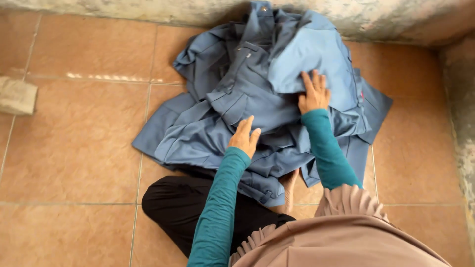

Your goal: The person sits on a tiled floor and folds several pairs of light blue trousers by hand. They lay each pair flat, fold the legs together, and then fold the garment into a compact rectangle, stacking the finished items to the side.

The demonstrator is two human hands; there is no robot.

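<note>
A crumpled heap of blue garments (213, 133), with collars and pockets showing, lies on the tiled floor in front of me. My left hand (244, 137) rests flat on the middle of the heap, fingers together. My right hand (313, 92) presses on a lighter blue piece (311, 54) at the upper right of the pile, fingers spread. Both arms wear teal sleeves. Neither hand grips the fabric.
Brown floor tiles (79, 148) surround the pile. A rough concrete wall (396, 20) runs along the back and the right side. A pale cloth (17, 96) lies at the left edge. My black-trousered knee (173, 202) and beige garment (346, 237) fill the near foreground.
</note>
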